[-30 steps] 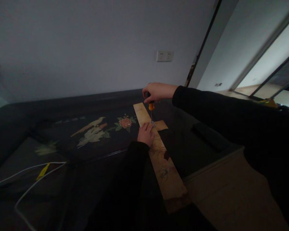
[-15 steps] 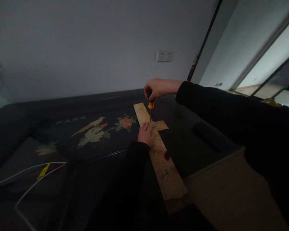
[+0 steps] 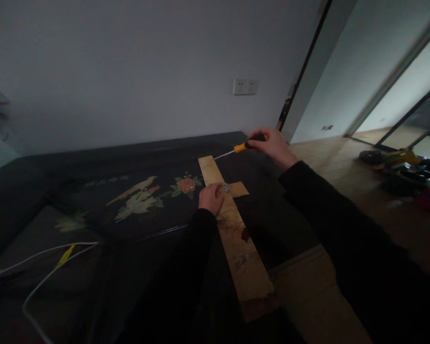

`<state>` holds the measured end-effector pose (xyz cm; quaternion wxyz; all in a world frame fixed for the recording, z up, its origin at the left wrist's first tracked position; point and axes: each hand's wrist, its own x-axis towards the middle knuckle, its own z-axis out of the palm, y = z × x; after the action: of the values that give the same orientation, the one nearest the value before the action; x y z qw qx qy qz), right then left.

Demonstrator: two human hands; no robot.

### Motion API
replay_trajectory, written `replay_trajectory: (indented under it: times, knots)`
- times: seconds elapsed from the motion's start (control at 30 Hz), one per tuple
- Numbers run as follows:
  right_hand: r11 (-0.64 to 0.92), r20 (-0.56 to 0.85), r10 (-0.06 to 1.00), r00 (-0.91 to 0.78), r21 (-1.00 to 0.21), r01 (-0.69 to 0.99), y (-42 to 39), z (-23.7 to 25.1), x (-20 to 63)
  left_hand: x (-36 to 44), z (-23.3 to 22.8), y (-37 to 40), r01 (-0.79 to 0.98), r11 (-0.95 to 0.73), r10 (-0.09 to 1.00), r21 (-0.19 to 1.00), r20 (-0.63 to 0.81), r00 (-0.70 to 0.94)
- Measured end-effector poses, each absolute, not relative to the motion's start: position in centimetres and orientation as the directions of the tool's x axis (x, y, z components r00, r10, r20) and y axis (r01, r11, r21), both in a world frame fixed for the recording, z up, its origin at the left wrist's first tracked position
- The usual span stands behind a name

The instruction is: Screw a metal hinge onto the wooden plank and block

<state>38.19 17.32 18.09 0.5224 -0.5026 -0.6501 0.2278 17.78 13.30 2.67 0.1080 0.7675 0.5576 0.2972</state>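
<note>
A long light wooden board lies on a dark lacquered panel painted with birds and a flower. A short wooden piece meets the board at a small metal bracket. My left hand presses flat on the board just left of the bracket. My right hand holds a screwdriver with an orange and black handle. The screwdriver is lifted off and lies nearly level, with its shaft pointing left above the board's far end.
A white cable with a yellow tag lies on the panel at the left. A double wall socket sits on the grey wall behind. Wooden floor and scattered items are at the right, near a doorway.
My right hand lifted the screwdriver from its upright stand on the bracket and swung it right, tip now pointing left. My left hand stayed on the board.
</note>
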Motion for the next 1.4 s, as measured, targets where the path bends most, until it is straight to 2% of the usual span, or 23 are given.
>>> replay_trajectory:
  times: [0.03, 0.07, 0.1, 0.2, 0.33, 0.77, 1.07, 1.4]
  knots:
    - [0.356, 0.394, 0.897, 0.198, -0.913, 0.201, 16.8, 15.9, 39.1, 17.6, 2.9, 14.0, 0.795, -0.366, 0.918, 0.485, 0.33, 0.221]
    - [0.331, 0.301, 0.894, 0.331, -0.943, -0.037, 16.3, 13.7, 39.8, 17.6, 3.2, 14.8, 0.8, -0.374, 0.916, 0.47, 0.322, 0.239]
    - [0.331, 0.265, 0.884, 0.385, -0.936, -0.116, 15.7, 11.5, 40.4, 17.5, 3.5, 15.5, 0.805, -0.385, 0.913, 0.452, 0.314, 0.26]
    - [0.338, 0.192, 0.852, 0.488, -0.912, -0.232, 14.4, 6.3, 41.5, 17.6, 4.4, 17.7, 0.806, -0.457, 0.886, 0.376, 0.278, 0.372]
    - [0.365, 0.149, 0.835, 0.529, -0.87, -0.332, 14.0, 4.3, 42.2, 17.6, 5.4, 19.3, 0.779, -0.567, 0.823, 0.267, 0.211, 0.527]
    - [0.363, 0.116, 0.861, 0.496, -0.822, -0.438, 13.9, 5.2, 42.3, 17.2, 6.7, 20.1, 0.718, -0.695, 0.716, -0.042, 0.052, 0.696]
    - [0.352, 0.094, 0.865, 0.493, -0.815, -0.461, 13.7, 5.6, 42.2, 17.8, 6.9, 19.6, 0.658, -0.714, 0.679, -0.241, -0.007, 0.734]
    - [0.343, 0.109, 0.867, 0.486, -0.838, -0.424, 13.7, 5.6, 42.2, 18.8, 6.5, 20.6, 0.586, -0.73, 0.632, -0.352, -0.019, 0.775]
